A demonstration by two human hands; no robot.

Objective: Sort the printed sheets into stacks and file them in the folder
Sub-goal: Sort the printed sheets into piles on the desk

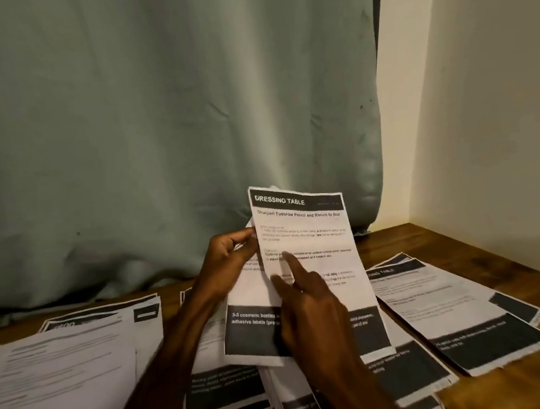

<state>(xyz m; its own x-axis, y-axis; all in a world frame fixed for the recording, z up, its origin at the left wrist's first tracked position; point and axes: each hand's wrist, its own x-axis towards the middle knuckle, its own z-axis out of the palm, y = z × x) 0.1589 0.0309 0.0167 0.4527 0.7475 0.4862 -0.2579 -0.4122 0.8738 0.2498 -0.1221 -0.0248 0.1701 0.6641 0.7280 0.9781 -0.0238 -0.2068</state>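
The left fingers (244,242) pinched the left edge of a small bundle of printed sheets (302,234), held upright above the middle of the worktop (467,239). The right index finger (289,264) lay straight on the front page, headed "DRESSING TABLE"; whether the rest of the right hand (311,310) gripped the paper could not be told. Both forearms reached in from the near edge.

Sorting looked well under way but unfinished. One stack (62,369) lay by the left edge, another (222,388) under the hands and a third (459,310) towards the right edge, all loosely fanned. No folder showed, so filing seemingly remained.
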